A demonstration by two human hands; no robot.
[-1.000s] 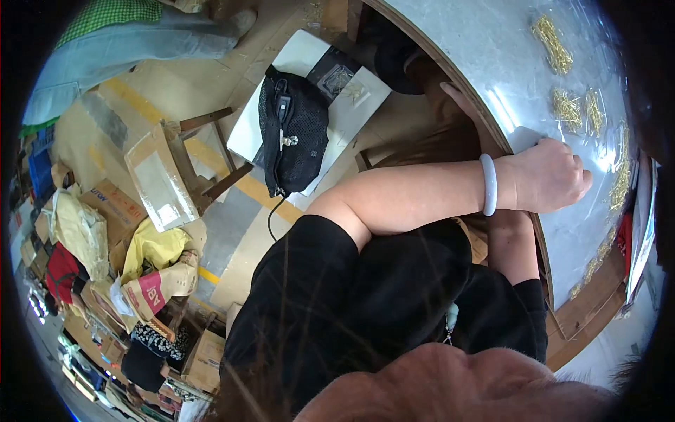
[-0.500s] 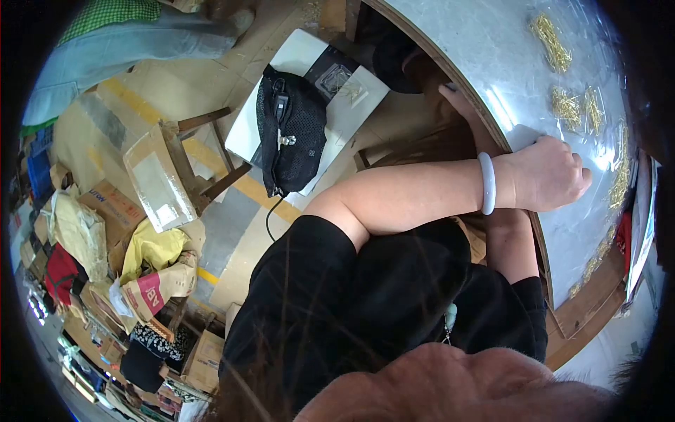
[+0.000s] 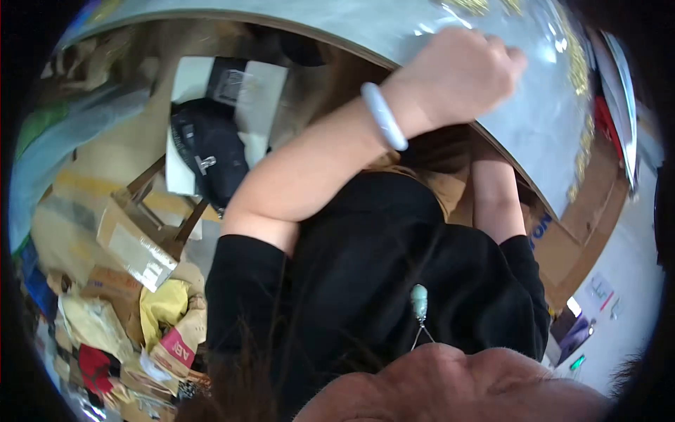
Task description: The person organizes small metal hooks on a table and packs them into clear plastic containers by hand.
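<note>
Left hand (image 3: 464, 74) at near edge of grey tabletop (image 3: 538, 141), fingers curled under; cannot tell whether it grips anything. Gold-coloured metallic strands (image 3: 581, 74), blurred, along tabletop's right side. Right forearm (image 3: 496, 197) reaches tabletop's near edge; right hand hidden, state unreadable.

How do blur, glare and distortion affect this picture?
Head view: the table looks bowed by the wide lens; the picture's corners go black; white glare spots lie near the left hand; gold strands and the trousers look smeared.
</note>
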